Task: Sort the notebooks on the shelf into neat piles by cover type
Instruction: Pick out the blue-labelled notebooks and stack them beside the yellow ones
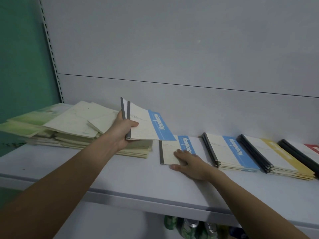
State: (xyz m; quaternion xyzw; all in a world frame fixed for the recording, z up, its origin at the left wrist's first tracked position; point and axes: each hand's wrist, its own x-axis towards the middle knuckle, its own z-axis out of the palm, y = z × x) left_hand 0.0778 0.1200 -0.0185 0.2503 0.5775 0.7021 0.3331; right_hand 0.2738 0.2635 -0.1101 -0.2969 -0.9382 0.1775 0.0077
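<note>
1. Two blue-band notebooks (pixel 146 125) are up off the shelf (pixel 138 178), gripped near their grey spines by the left hand (pixel 123 131), thumb on top, tilted for carrying rightwards, I'd say.
2. The right hand (pixel 189 163) lies flat, fingers straight, on a single blue-band notebook (pixel 172 149), probably pinning it as the base of a new pile.
3. To the right sit sorted piles: a blue stack (pixel 231 152), a yellow stack (pixel 276 157), and a red one (pixel 310 149) at the edge.
4. On the far left sprawls a messy green-and-cream heap (pixel 72 125), seemingly not yet sorted.
</note>
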